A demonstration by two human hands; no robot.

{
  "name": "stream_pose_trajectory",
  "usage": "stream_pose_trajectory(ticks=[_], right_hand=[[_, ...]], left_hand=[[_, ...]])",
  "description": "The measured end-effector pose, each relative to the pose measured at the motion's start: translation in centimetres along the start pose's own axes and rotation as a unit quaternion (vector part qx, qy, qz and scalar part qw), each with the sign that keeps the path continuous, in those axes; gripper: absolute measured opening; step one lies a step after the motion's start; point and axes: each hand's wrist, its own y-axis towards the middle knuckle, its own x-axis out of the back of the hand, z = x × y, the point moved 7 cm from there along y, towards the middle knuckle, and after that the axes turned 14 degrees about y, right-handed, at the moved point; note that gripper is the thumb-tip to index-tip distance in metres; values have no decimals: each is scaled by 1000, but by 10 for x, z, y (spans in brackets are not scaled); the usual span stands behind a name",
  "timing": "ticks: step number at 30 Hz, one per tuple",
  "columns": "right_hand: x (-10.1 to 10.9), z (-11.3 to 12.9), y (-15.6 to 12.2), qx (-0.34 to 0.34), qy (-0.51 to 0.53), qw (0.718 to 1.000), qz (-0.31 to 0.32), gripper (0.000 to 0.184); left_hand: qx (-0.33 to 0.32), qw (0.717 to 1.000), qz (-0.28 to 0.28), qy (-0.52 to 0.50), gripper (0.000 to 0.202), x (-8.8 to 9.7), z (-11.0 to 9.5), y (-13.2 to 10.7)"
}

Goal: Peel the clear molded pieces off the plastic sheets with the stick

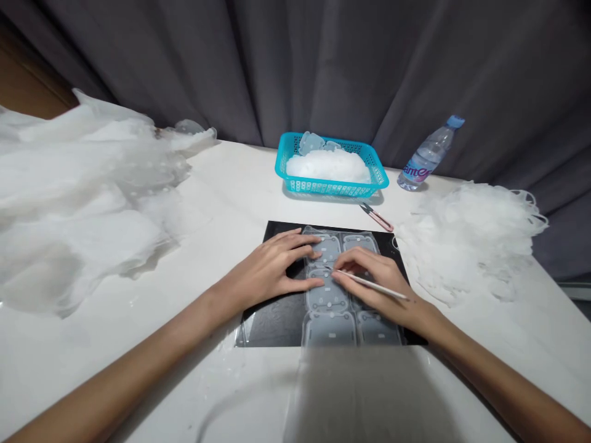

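Note:
My left hand [274, 264] lies with its fingers spread on a translucent sheet [327, 297] marked with rounded panel outlines, slots and small holes. The sheet rests on a black mat [276, 320]. Between the closed fingers of my right hand [388, 274] is a slim, pale, pen-like tool [376, 286]. Its tip points left and down at the gap between two panels, close to my left fingertips. Whether the tip is a blade or a point is too small to tell. My right hand covers part of the right column of panels.
Behind the mat stands a blue basket [332, 187] holding white material and cut translucent pieces. Pink-handled thread snips [378, 219] lie near it, beside a water bottle [427, 157]. A pile of translucent sheets [92, 203] fills the left; stringy scraps [475, 237] lie at right.

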Motion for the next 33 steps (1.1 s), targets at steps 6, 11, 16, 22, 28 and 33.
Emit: stream_pose_trajectory(ticks=[6,11,16,22,28,33], right_hand=[[-10,-4,4,-2,2,999,-38,12],[-9,-1,5,-10,14,999,-46,18],[-9,-7,2,-53,22,997,-48,12],[-14,-4,3,-12,11,999,-41,6],[-17,-2,2,20,-34,999,-27,8],[-20,4,3,41,-67,997,-18,6]], left_hand=[[-5,1000,-2,17,55,-3,0,-1],[-10,1000,-7,23,58,-2,-2,2],[-11,1000,-16,19,55,-1,-4,3],[5,999,2,33,60,-5,-3,2],[6,1000,0,29,61,-6,-2,3],[7,1000,-6,29,62,-6,-3,2]])
